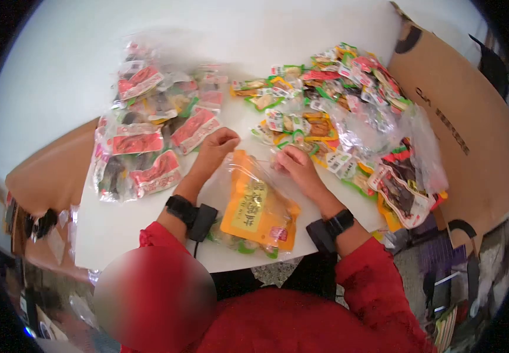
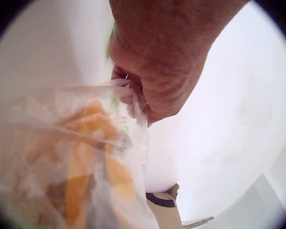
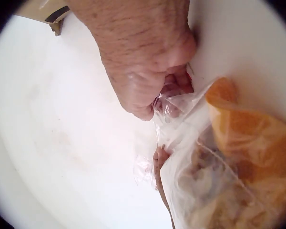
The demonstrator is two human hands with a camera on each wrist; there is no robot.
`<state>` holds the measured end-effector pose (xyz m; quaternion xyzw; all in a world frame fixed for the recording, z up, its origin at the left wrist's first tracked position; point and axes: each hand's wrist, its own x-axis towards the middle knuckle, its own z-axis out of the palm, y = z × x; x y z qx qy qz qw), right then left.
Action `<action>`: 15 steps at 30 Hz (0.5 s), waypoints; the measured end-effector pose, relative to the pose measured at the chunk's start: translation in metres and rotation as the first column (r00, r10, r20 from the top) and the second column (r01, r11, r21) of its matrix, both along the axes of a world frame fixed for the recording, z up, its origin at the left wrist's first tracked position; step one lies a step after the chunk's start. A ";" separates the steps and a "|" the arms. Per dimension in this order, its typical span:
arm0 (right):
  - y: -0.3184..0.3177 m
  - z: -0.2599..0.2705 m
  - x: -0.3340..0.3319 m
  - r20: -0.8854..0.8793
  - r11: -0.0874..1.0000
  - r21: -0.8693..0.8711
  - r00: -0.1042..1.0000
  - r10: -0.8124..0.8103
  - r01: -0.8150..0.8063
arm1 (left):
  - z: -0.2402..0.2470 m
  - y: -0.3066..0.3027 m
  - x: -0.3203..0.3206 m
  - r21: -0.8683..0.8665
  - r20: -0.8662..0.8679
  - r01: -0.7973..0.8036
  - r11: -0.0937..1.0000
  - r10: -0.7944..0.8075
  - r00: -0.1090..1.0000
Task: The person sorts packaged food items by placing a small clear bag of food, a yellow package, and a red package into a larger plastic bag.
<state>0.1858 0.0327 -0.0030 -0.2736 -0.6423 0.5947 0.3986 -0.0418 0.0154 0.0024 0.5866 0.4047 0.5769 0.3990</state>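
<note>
A clear plastic bag (image 1: 278, 191) lies at the table's near edge, with an orange printed food packet (image 1: 245, 206) and green-edged packets inside. My left hand (image 1: 212, 154) pinches the bag's top edge at its left corner. In the left wrist view, the fingers (image 2: 138, 98) of that hand curl over the thin plastic. Over at the right corner, my right hand (image 1: 300, 169) pinches the same edge. The right wrist view has the film bunched between thumb and fingers (image 3: 181, 78), with the orange packet (image 3: 250, 129) below it.
Filled clear bags with red-labelled packets (image 1: 137, 141) cover the table's left side. A heap of loose small food packets (image 1: 348, 76) lies at the back right, near crumpled clear plastic (image 1: 366, 132). Cardboard boxes (image 1: 454, 117) stand at both sides of the white table (image 1: 125, 235).
</note>
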 end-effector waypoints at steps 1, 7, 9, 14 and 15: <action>0.002 -0.003 0.000 -0.001 1.000 -0.003 1.000 -0.004 0.004 | 0.000 0.000 -0.001 0.010 -0.060 -0.023 1.000 0.024 0.998; 0.006 -0.008 0.003 -0.033 0.998 0.058 0.999 0.028 -0.026 | 0.011 -0.010 -0.005 -0.121 -0.198 -0.028 0.992 0.003 0.980; 0.007 -0.008 0.001 -0.025 0.996 0.089 1.000 -0.003 0.005 | 0.010 -0.010 -0.009 -0.172 -0.323 -0.057 0.984 -0.002 0.946; 0.006 -0.008 0.000 -0.028 0.997 0.081 1.000 -0.010 0.013 | 0.011 -0.010 -0.009 -0.028 -0.334 -0.095 0.995 0.080 0.939; 0.006 -0.007 0.000 -0.029 0.997 0.080 1.000 -0.008 0.010 | 0.013 -0.011 -0.008 0.067 -0.313 -0.107 0.992 0.122 0.942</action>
